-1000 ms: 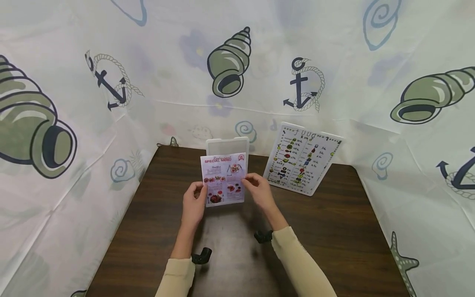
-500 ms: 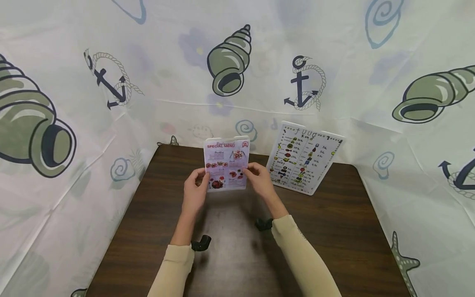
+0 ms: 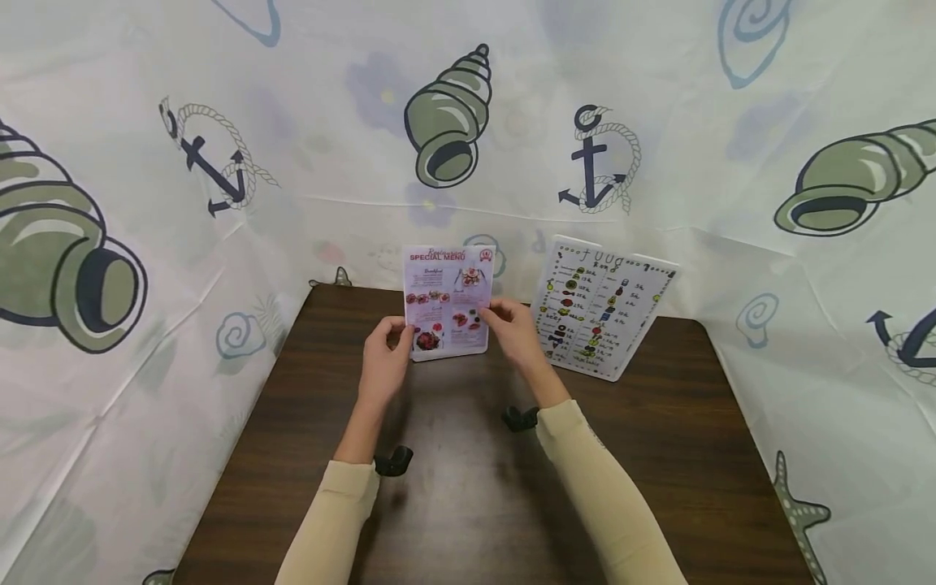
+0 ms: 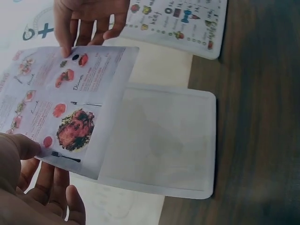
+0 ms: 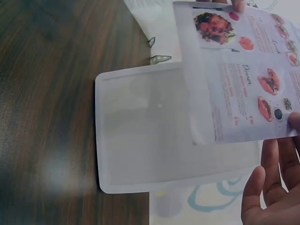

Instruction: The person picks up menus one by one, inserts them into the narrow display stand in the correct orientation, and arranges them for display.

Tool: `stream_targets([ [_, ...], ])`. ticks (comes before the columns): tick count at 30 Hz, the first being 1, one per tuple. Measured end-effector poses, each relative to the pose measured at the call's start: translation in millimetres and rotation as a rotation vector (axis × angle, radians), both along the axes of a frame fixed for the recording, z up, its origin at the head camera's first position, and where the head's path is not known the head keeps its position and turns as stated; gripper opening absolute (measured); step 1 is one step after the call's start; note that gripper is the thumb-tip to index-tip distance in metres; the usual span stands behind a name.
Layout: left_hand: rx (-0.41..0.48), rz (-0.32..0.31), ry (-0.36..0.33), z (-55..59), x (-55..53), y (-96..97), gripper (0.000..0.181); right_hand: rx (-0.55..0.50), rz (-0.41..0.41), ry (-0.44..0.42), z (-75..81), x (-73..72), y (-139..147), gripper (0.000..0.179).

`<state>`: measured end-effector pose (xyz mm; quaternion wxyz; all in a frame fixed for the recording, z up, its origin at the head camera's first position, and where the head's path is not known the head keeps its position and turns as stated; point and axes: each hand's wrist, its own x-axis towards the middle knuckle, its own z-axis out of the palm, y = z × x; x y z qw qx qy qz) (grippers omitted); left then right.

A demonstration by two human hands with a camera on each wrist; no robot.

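Observation:
Between both hands is a printed menu sheet headed "Special Menu", with food pictures. My left hand pinches its left edge between thumb and fingers. On the opposite edge my right hand pinches it the same way. Behind the sheet stands a clear display holder with a white rim, upright on the table; the sheet hides it in the head view. In the right wrist view the sheet's lower edge is apart from the holder and overlaps its upper part.
To the right, a tilted white-framed board carries a handwritten food list with small drawings. The dark wooden table ends at a cloth backdrop printed with shells and anchors.
Both hands have moved forward and up with the menu sheet. At first the holder's top showed above the sheet; now the sheet covers it in the head view. The handwritten board stays put.

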<state>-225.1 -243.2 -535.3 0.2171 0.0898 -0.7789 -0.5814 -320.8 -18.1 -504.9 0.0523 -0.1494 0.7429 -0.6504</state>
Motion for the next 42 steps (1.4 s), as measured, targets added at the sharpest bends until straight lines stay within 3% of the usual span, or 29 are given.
stream_targets([
  [9, 0.013, -0.005, 0.004, 13.8, -7.8, -1.9, 0.021, -0.033, -0.021, -0.08, 10.3, -6.9, -2.5, 0.025],
  [17, 0.003, -0.021, -0.035, 13.8, -5.8, -7.6, 0.023, -0.088, -0.034, -0.104, 16.6, -14.2, -7.4, 0.027],
  [26, -0.014, -0.037, -0.045, 13.7, -6.0, -10.7, 0.023, -0.077, -0.028, -0.075, 23.6, -20.2, -9.7, 0.026],
  [42, -0.044, -0.037, -0.031, 31.7, -22.2, -17.3, 0.022, -0.099, 0.01, -0.043, 45.5, -33.1, -11.9, 0.028],
])
